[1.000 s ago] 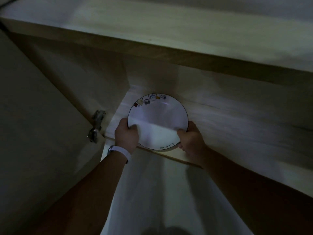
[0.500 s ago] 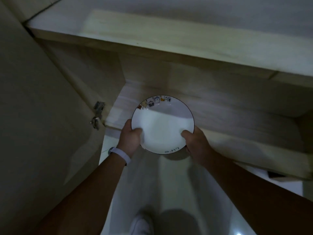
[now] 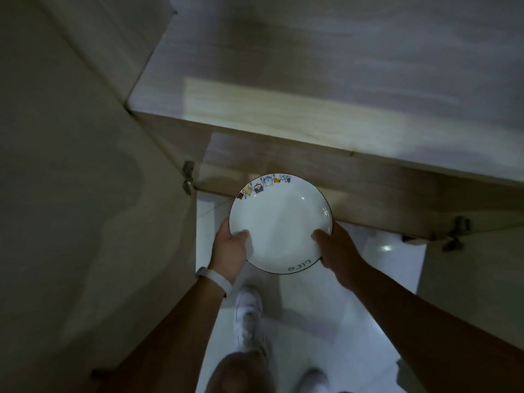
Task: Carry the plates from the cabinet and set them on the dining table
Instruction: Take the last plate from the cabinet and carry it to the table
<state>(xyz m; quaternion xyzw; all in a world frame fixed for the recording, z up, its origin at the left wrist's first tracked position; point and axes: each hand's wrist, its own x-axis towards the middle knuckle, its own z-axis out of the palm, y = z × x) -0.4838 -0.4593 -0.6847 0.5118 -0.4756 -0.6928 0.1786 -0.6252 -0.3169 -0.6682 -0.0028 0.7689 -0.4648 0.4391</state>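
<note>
just in front of the open cabinet [image 3: 283,120], a white plate [image 3: 279,228] with small cartoon figures on the rim nearest the cabinet is held roughly level, the left hand [image 3: 231,252] and right hand [image 3: 337,251] each gripping one side, thumbs curled onto its upper face.

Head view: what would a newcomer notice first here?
The white round ceramic plate with a dark rim and cartoon figures sits mid-frame, gripped at its sides by the left hand and right hand. Behind it runs the light wooden cabinet, its door open at left; below, a white sneaker on the pale floor.
</note>
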